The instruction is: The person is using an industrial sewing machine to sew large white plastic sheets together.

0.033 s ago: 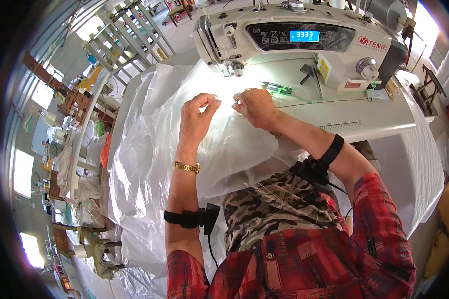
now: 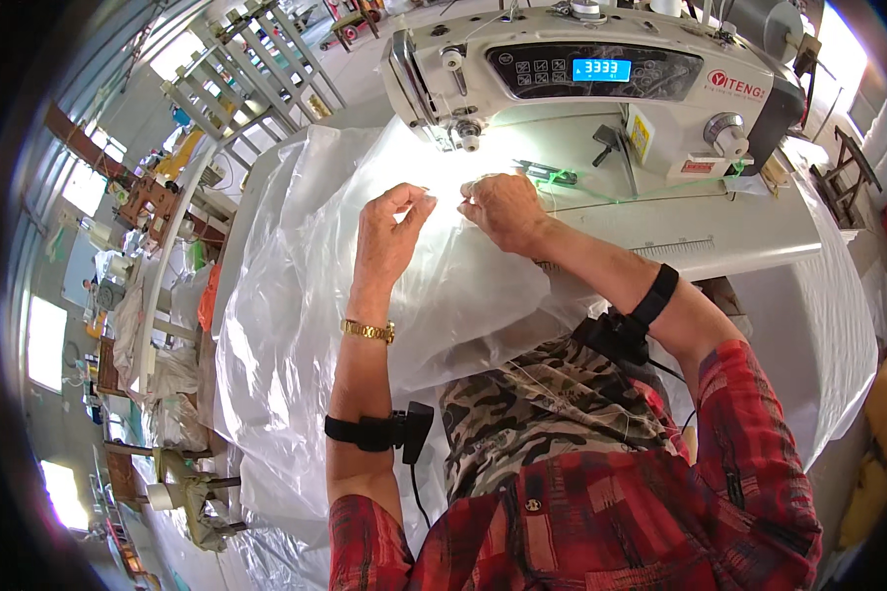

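Observation:
A large sheet of clear plastic (image 2: 306,246) covers the left of the table and falls over its front edge. Above the sheet, my left hand (image 2: 389,231) pinches thumb and fingertips together. My right hand (image 2: 506,212) is closed just to its right, a small gap apart. Bright lamp glare hides what the fingertips hold, if anything. Both hands are in front of the needle and presser area (image 2: 466,136) of a white sewing machine (image 2: 601,64). Right of my right hand lies a small dark tool that looks like thread snips (image 2: 547,173), with green thread by it.
A small black fitting (image 2: 606,146) stands near the machine's base. A ruler scale (image 2: 675,246) runs along the table's front edge. At the right is a handwheel (image 2: 726,136). Beyond the table's left side stand a grey metal rack (image 2: 251,74) and another, brown sewing machine (image 2: 148,204).

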### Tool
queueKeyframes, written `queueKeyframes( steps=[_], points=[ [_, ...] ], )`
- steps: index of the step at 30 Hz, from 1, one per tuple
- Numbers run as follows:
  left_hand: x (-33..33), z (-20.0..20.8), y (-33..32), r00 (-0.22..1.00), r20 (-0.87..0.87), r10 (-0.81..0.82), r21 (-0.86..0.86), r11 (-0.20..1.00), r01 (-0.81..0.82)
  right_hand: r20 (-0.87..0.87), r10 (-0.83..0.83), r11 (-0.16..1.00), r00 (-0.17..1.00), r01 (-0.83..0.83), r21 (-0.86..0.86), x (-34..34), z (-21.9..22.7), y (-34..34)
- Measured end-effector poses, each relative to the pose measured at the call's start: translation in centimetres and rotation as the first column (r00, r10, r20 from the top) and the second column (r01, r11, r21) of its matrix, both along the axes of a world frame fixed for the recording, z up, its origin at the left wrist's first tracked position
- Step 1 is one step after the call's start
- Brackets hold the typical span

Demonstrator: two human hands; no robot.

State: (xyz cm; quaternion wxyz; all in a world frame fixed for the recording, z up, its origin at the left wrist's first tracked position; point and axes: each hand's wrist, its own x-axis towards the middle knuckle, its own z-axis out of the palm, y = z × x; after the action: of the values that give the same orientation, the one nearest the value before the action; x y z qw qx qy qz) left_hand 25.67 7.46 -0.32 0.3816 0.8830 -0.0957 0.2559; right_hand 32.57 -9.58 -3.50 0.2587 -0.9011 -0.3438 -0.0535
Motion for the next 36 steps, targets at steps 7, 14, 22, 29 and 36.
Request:
queueKeyframes(
  steps=[7, 14, 22, 29, 36],
  points=[
    [-0.3, -0.7, -0.9, 0.990, -0.139, -0.031, 0.006, 0.999, 0.032, 0.123, -0.025, 0.999, 0.992, 0.028, -0.023, 0.6, -0.6, -0.1],
    [-0.6, -1.6, -3.2, 0.994, -0.100, 0.047, 0.293, 0.956, -0.015, 0.099, -0.025, 0.999, 0.995, 0.027, -0.017, 1.0, -1.0, -0.1],
    [-0.9, -2.8, -3.9, 0.999, -0.036, 0.037, 0.360, 0.933, -0.021, 0.157, -0.062, 0.986, 0.986, 0.084, -0.144, 1.0, -0.9, 0.4],
    [-1.1, -4.3, -4.5, 1.000, 0.015, -0.001, 0.283, 0.959, -0.003, 0.138, -0.087, 0.993, 0.987, 0.097, -0.069, 0.1, 0.6, -1.3],
    [-1.0, -4.6, -4.3, 0.999, 0.041, -0.034, 0.283, 0.959, 0.021, 0.338, 0.144, 0.990, 0.930, -0.137, -0.043, -10.1, 0.4, -8.0]
  ],
)
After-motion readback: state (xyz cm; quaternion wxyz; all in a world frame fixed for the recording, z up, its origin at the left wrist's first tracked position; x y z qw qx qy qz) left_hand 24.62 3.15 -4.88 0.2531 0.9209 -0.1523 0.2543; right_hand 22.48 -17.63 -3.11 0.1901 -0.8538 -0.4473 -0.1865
